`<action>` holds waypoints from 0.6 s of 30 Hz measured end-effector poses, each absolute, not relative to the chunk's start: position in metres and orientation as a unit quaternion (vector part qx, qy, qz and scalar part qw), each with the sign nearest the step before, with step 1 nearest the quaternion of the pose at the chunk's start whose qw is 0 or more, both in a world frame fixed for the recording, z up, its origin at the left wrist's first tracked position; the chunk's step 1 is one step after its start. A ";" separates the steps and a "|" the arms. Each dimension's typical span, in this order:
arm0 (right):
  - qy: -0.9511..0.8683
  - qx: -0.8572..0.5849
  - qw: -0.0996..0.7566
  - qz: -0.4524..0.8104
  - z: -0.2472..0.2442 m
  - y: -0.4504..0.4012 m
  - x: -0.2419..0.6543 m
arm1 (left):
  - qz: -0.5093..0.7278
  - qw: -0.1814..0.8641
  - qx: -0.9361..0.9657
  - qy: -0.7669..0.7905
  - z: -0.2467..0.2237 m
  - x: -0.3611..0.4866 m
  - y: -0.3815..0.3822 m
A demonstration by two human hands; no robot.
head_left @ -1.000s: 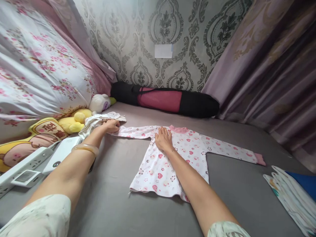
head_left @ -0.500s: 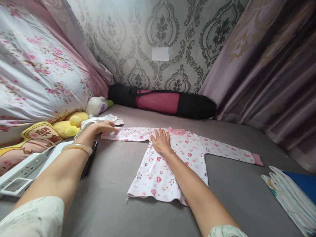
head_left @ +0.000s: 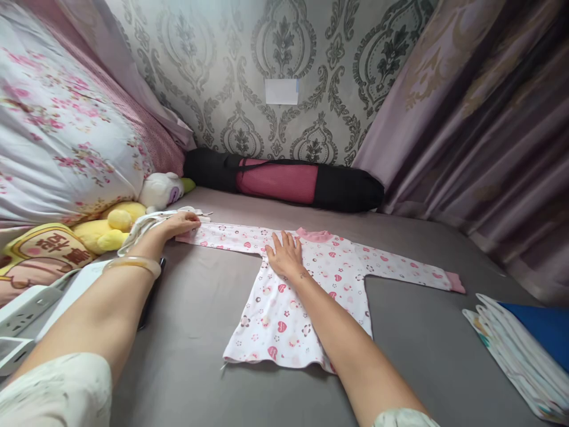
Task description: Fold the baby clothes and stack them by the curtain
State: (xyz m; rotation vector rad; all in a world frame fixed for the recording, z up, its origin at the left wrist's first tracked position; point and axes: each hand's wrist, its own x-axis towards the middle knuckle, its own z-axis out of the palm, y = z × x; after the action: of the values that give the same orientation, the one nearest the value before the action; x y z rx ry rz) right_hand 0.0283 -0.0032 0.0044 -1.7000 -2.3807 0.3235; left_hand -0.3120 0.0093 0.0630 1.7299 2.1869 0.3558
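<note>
A white long-sleeved child's shirt (head_left: 275,314) with pink hearts and flowers lies spread out on a grey sheet, its pink collar away from me. Both sleeves stretch out sideways. My left hand (head_left: 181,224) is at the cuff end of the left-hand sleeve, with thumb and fingers drawn together on its upper edge; the palm side is hidden. My right hand (head_left: 285,255) rests flat near the left shoulder and collar, fingers spread. Just behind my left hand lies a crumpled white cloth (head_left: 144,222), partly covered by my wrist.
A black and pink long bag (head_left: 280,181) lies along the wall. At left are plush toys (head_left: 111,228), a floral pillow (head_left: 66,130), a power strip (head_left: 26,311) and a dark phone-like object (head_left: 151,296). A folded cloth stack (head_left: 511,350) sits at right on the grey sheet (head_left: 191,367).
My left fingers have shifted from lying stretched along the sleeve to closing at its cuff end. My right hand stays flat on the shirt. The whole view has shifted slightly.
</note>
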 end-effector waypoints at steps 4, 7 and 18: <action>-0.806 -0.576 0.097 0.101 0.003 -0.003 0.028 | 0.047 0.075 0.603 0.793 0.045 -0.302 0.017; -0.806 -0.576 0.093 0.098 0.004 -0.003 0.028 | 0.044 0.008 0.571 0.820 0.035 -0.295 0.010; -0.804 -0.576 0.098 0.110 0.006 -0.004 0.027 | -0.004 -0.152 0.595 0.790 0.038 -0.257 0.003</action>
State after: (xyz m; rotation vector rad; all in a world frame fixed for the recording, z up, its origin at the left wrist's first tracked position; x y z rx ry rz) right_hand 0.0273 -0.0036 0.0058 -1.7060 -2.3796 0.3243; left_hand -0.2571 0.0032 0.0382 2.0736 2.7532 -0.0125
